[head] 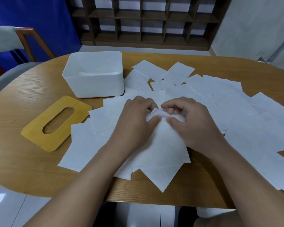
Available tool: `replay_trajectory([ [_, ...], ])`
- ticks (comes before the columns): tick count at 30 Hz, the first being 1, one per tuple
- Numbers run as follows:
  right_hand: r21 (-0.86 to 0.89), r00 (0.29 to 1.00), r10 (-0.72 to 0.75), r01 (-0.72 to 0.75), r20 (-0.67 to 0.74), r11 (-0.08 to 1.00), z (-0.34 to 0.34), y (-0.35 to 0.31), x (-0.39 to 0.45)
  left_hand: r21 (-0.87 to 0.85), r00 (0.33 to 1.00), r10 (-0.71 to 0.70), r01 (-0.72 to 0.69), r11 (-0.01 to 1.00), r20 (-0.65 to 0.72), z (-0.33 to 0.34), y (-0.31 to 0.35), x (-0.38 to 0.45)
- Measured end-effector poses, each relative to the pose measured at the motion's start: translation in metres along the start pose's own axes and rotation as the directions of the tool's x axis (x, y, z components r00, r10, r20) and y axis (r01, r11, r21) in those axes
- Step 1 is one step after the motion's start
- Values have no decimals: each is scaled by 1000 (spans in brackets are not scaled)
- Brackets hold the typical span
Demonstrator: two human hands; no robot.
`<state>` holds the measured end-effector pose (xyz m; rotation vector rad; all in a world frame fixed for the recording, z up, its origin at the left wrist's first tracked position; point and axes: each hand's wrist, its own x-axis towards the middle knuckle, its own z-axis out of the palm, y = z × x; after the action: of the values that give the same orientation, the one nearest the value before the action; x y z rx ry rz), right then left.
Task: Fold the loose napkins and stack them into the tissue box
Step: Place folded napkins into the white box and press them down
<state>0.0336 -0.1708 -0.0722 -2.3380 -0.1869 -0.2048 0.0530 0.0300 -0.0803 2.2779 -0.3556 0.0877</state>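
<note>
Several loose white napkins (233, 102) lie spread over the wooden table (23, 102). One napkin (161, 148) lies in front of me, its far edge bunched up. My left hand (136, 122) and my right hand (192, 122) pinch that raised edge side by side, thumbs below and fingers curled over it. The open white tissue box (93, 82) stands at the back left, with a folded napkin (97, 73) lying inside. Its yellow wooden lid (56, 123), with an oval slot, lies flat on the table in front of the box.
A chair with a wooden frame (28, 41) stands at the far left. A dark wooden grid shelf (146, 20) runs behind the table. The table's front edge (154, 202) is close to my body, with pale floor tiles below.
</note>
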Motion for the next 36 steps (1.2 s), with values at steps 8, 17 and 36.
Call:
replay_trajectory([
  [8,9,992,-7,8,-126,1000,-7,-3,2,-125,962,59,-95,988,-268,-28,6,-12],
  [17,384,984,69,0,-167,923,-19,-22,-2,-408,947,-43,-96,908,-319,-59,-2,-30],
  [36,-150,967,68,-32,245,988,-36,0,-23,237,970,-67,10,971,233,-55,-10,-54],
])
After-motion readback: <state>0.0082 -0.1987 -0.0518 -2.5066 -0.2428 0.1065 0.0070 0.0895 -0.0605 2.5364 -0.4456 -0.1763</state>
